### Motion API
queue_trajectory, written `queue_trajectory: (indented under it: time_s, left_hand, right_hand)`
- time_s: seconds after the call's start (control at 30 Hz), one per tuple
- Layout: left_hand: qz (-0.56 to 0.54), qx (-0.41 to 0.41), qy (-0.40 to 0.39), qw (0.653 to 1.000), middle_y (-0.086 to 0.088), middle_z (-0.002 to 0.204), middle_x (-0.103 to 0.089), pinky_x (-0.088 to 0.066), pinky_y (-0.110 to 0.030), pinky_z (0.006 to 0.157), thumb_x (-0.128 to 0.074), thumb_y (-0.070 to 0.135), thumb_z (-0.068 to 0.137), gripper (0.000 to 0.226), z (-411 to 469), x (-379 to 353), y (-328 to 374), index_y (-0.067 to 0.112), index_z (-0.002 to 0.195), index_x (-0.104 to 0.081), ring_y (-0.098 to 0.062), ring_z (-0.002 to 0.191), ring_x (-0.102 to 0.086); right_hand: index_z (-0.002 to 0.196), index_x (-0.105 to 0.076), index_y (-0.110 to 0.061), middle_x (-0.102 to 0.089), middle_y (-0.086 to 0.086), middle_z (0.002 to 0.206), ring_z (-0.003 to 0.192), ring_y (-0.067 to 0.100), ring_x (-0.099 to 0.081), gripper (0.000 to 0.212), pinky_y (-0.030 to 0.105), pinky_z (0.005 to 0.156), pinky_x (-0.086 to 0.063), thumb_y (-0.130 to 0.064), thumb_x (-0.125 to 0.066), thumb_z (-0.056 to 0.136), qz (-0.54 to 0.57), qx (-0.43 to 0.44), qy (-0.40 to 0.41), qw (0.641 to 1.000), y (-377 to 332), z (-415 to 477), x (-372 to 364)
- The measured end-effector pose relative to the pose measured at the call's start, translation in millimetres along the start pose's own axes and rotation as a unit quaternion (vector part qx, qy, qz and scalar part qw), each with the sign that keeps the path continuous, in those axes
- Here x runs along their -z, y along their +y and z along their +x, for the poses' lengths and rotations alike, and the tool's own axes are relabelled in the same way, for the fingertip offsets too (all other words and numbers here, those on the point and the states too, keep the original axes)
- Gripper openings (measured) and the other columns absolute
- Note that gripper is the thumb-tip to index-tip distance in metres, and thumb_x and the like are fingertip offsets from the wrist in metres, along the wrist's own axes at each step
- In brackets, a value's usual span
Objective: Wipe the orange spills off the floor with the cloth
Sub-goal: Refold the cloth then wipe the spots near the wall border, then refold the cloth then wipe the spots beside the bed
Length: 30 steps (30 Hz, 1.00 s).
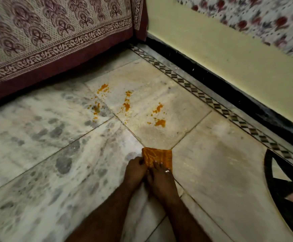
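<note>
Several orange spills (160,122) dot the marble floor (46,154) ahead of me, spread from the left patch near the bed to the right patch on the beige tile. A folded orange cloth (157,156) lies on the floor, nearer to me than the spills and apart from them. My left hand (135,172) grips the cloth's left edge with curled fingers. My right hand (161,179), with a ring on one finger, holds the cloth's near edge, its fingertips on top of the fabric. Both hands cover the cloth's near part.
A bed with a maroon patterned cover (55,41) stands at the back left. A yellow wall (229,58) with a black skirting runs along the right, with a checkered border strip (212,103) in the floor. A black inlay pattern (282,189) marks the floor at the right.
</note>
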State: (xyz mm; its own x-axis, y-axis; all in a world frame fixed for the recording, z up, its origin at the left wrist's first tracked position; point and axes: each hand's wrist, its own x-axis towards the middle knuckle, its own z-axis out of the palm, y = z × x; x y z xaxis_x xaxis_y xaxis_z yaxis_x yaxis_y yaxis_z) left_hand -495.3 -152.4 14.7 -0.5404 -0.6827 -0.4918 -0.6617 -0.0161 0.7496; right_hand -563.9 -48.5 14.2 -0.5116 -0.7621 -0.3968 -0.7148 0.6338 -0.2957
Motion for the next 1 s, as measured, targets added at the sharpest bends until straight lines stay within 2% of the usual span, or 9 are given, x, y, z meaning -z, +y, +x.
queue_trajectory:
  time_s: [0.13,0.27,0.4,0.57,0.63,0.7,0.77,0.9,1.0]
  left_hand:
    - [-0.206,0.107,-0.091,0.968,-0.018,0.098,-0.072,-0.056,-0.059,0.089,-0.061,0.029,0.087,0.029,6,8,13,0.005,0.100,-0.071,-0.035,0.093,-0.069]
    - [-0.333,0.141,-0.100,0.927,-0.016,0.108,-0.073,-0.055,-0.038,0.075,-0.052,0.030,0.100,0.031,-9,14,42,0.007,0.110,-0.070,-0.032,0.094,-0.067]
    - [-0.325,0.110,-0.145,0.928,-0.010,0.110,-0.074,-0.053,-0.036,0.076,-0.063,0.033,0.092,0.028,-21,13,67,0.014,0.111,-0.070,-0.029,0.098,-0.069]
    - [-0.303,0.007,-0.186,0.935,-0.007,0.110,-0.072,-0.055,-0.043,0.094,-0.072,0.007,0.084,0.052,-32,15,106,0.023,0.130,-0.056,-0.029,0.103,-0.069]
    - [-0.214,-0.063,-0.220,0.950,-0.009,0.108,-0.073,-0.051,-0.049,0.103,-0.078,-0.002,0.075,0.076,-31,22,119,0.026,0.138,-0.046,-0.031,0.107,-0.068]
    - [-0.081,-0.162,-0.302,0.936,-0.015,0.108,-0.074,-0.050,-0.053,0.103,-0.081,-0.002,0.071,0.061,-35,28,133,0.012,0.127,-0.062,-0.033,0.106,-0.069]
    - [-0.013,-0.215,-0.318,0.923,-0.011,0.108,-0.076,-0.053,-0.045,0.101,-0.082,0.002,0.075,0.039,-45,31,147,0.010,0.112,-0.073,-0.026,0.104,-0.071]
    - [-0.072,-0.228,-0.322,0.916,-0.004,0.116,-0.075,-0.051,-0.041,0.102,-0.078,0.022,0.082,0.038,-67,40,181,0.015,0.119,-0.070,-0.023,0.111,-0.070]
    - [-0.137,-0.232,-0.314,0.910,-0.013,0.116,-0.073,-0.054,-0.045,0.097,-0.072,0.026,0.090,0.036,-76,54,205,0.010,0.121,-0.066,-0.032,0.108,-0.070]
  right_hand:
    - [0.122,-0.070,-0.020,-0.073,0.004,0.115,0.105,0.021,-0.066,0.034,0.026,0.084,-0.046,-0.038,-0.045,0.108,0.212,-0.038,0.013,0.976,-1,-11,37]
    - [0.099,-0.067,-0.038,-0.070,-0.002,0.096,0.092,0.019,-0.065,0.020,0.022,0.077,-0.045,-0.049,-0.051,0.104,0.348,-0.123,0.022,0.929,6,-19,87]
    - [0.084,-0.065,-0.014,-0.067,0.004,0.080,0.067,0.016,-0.066,0.024,0.031,0.062,-0.057,-0.016,-0.048,0.101,0.578,-0.134,0.024,0.805,25,-45,136]
    - [0.076,-0.060,-0.022,-0.062,0.002,0.081,0.073,0.016,-0.059,0.025,0.040,0.081,-0.055,-0.025,-0.049,0.099,0.427,-0.101,0.045,0.897,35,-51,184]
    - [0.071,-0.053,-0.024,-0.056,0.001,0.079,0.079,0.021,-0.055,0.031,0.042,0.082,-0.052,-0.021,-0.047,0.101,0.345,-0.078,0.044,0.934,34,-58,208]
    - [0.073,-0.054,-0.019,-0.053,0.002,0.078,0.085,0.025,-0.051,0.031,0.044,0.084,-0.048,-0.021,-0.046,0.103,0.301,-0.054,0.072,0.949,34,-69,230]
    - [0.081,-0.059,-0.012,-0.053,0.008,0.081,0.080,0.024,-0.050,0.028,0.041,0.076,-0.044,-0.026,-0.048,0.103,0.327,-0.033,0.115,0.938,35,-77,245]
    - [0.076,-0.060,-0.012,-0.055,0.010,0.073,0.073,0.026,-0.053,0.029,0.040,0.071,-0.046,-0.028,-0.055,0.100,0.464,-0.022,0.134,0.875,40,-92,269]
    - [0.097,-0.072,-0.002,-0.073,0.019,0.094,0.092,0.039,-0.071,0.031,0.048,0.086,-0.061,-0.032,-0.062,0.099,0.567,0.009,0.171,0.806,48,-97,280]
